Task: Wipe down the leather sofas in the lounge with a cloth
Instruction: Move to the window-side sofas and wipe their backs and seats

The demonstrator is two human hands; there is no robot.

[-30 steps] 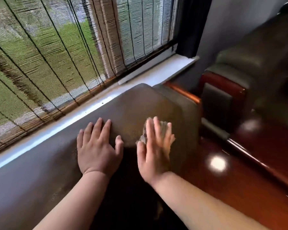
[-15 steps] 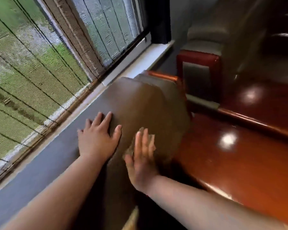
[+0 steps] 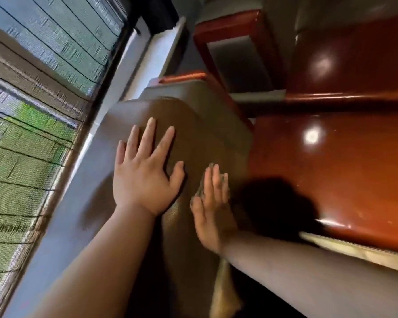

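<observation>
The brown leather sofa back runs along the window, its top rounded. My left hand lies flat on that top with fingers spread and straight. My right hand presses a small grey cloth against the front face of the sofa back, fingers straight. Only a sliver of the cloth shows at my thumb and fingertips; the rest is hidden under my palm.
A white window sill and a woven blind run along the left. A glossy red-brown wooden table stands to the right, close to my right forearm. A second sofa with a red wooden arm sits beyond.
My right hand has slid the cloth down the front face of the sofa back, toward me. My left hand stays flat on top. The view has tilted and swung right.
</observation>
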